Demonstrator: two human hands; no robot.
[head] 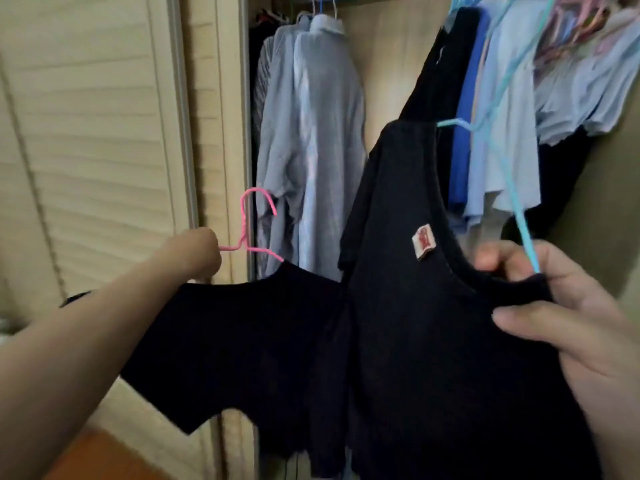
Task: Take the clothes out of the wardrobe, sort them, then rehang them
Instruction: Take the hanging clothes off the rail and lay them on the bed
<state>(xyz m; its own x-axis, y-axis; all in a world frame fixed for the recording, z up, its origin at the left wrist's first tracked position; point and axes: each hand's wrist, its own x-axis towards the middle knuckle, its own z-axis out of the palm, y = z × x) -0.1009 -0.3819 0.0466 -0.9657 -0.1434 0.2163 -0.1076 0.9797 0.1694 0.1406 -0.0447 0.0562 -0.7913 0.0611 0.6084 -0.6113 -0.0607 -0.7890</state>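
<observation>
My left hand point(195, 251) grips a pink wire hanger point(254, 223) that carries a black T-shirt point(221, 348), held out in front of the wardrobe opening. My right hand point(568, 323) pinches the collar of a second black T-shirt point(433, 306) with a small red-and-white neck label point(424, 242), together with a light blue hanger point(519, 216) that runs up and away from my fingers. Both black shirts hang side by side and overlap in the middle.
Pale grey-blue shirts point(311, 140) hang on the rail inside the wardrobe at the left. At the upper right hang a black garment point(440, 71), a blue one point(465, 133) and light blue ones point(509, 116). A cream louvred door point(97, 133) stands at left.
</observation>
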